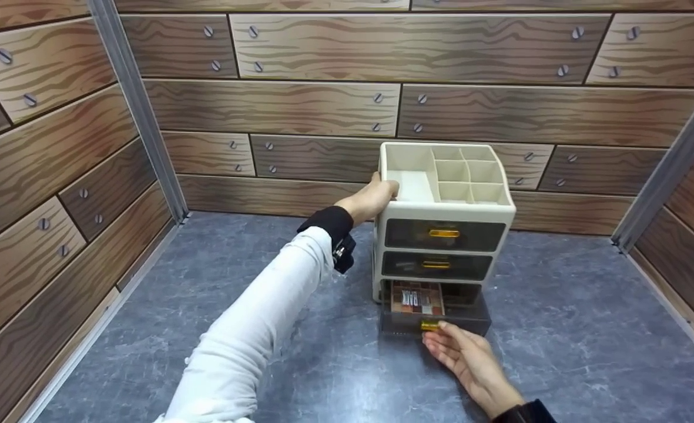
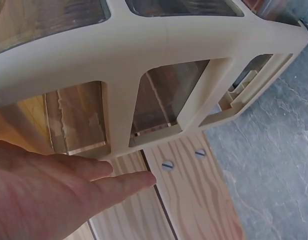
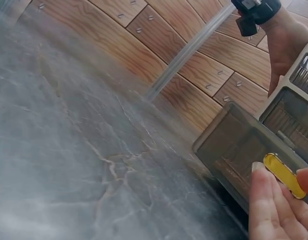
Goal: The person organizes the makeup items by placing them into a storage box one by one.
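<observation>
A cream desktop drawer organizer stands upright on the floor, with open compartments on top and dark translucent drawers below. My left hand holds its upper left edge; in the left wrist view, straight fingers lie along the side with its window-like cutouts. The bottom drawer is pulled out, showing a palette-like box of small brown and orange squares inside. My right hand pinches the drawer's yellow handle between thumb and fingers. The upper two drawers are closed.
Wood-patterned panels rise behind and on both sides, joined by grey metal corner strips. The floor is a grey marbled surface. The organizer stands near the back wall.
</observation>
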### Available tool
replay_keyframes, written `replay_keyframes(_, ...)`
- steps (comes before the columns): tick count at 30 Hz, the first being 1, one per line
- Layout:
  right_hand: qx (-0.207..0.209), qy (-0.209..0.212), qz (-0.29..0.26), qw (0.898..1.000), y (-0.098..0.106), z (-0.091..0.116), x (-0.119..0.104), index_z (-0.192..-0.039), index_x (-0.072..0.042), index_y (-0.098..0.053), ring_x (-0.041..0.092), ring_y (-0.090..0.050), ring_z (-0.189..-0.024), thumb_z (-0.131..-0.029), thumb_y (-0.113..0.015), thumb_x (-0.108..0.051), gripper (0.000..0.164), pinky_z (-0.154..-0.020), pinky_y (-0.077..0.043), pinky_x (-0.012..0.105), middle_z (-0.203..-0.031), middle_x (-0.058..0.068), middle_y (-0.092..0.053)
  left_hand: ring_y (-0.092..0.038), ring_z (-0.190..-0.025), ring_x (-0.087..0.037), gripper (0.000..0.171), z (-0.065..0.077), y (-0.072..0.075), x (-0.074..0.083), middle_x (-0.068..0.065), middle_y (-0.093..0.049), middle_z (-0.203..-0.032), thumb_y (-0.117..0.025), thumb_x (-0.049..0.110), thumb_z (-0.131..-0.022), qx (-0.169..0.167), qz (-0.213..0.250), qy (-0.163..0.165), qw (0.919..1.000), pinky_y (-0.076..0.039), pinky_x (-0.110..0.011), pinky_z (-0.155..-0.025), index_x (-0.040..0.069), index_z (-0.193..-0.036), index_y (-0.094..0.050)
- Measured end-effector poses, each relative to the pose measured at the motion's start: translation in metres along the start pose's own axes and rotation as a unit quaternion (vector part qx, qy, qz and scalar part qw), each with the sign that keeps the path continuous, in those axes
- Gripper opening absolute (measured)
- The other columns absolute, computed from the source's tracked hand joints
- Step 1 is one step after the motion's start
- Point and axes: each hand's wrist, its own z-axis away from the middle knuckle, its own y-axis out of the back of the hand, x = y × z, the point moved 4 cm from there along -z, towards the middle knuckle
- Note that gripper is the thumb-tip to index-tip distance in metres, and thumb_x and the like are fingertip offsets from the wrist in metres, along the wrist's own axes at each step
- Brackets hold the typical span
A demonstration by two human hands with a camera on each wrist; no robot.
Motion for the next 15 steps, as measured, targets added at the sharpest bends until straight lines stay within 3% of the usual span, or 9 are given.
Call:
replay_keyframes(4,0.011,0.002,0.000,1.000,-0.002,-0.009,-0.001,-0.108,0.000,-0.067,0.019,-0.078,-0.083,-0.107,-0.058,-0.011,0.015,-0.081,-0.063,0.028,-0.089,0.012,-0.078,-0.041,-0.127,-0.027,0.072,0.000,0.000,-0.004,-0.020,-0.030,-0.154,-0.040,0.014,-0.093,0.003,0.004,0.003,1.0000,-0.041,-0.029,-0.101,-0.004,-0.158,-0.014)
replay_keyframes(10,-0.002,0.003,-0.004,1.000,-0.002,-0.016,-0.005,-0.103,-0.003,-0.069,0.019,-0.078,-0.084,-0.108,-0.056,-0.012,0.016,-0.082,-0.063,0.027,-0.089,0.011,-0.078,-0.035,-0.140,-0.028,0.083,0.000,-0.001,-0.005,-0.021,-0.019,-0.167,-0.041,0.019,-0.094,0.001,-0.009,0.013,0.9999,-0.038,-0.030,-0.110,-0.004,-0.163,-0.001)
replay_keyframes(15,-0.007,0.022,-0.010,1.000,-0.008,-0.027,-0.012,-0.099,-0.004,-0.069,0.019,-0.078,-0.084,-0.108,-0.055,-0.010,0.017,-0.083,-0.063,0.027,-0.089,0.011,-0.078,-0.038,-0.134,-0.029,0.080,-0.001,0.000,0.000,-0.020,-0.022,-0.162,-0.040,0.017,-0.094,-0.003,0.006,0.002,1.0000,-0.039,-0.030,-0.106,-0.003,-0.162,-0.004)
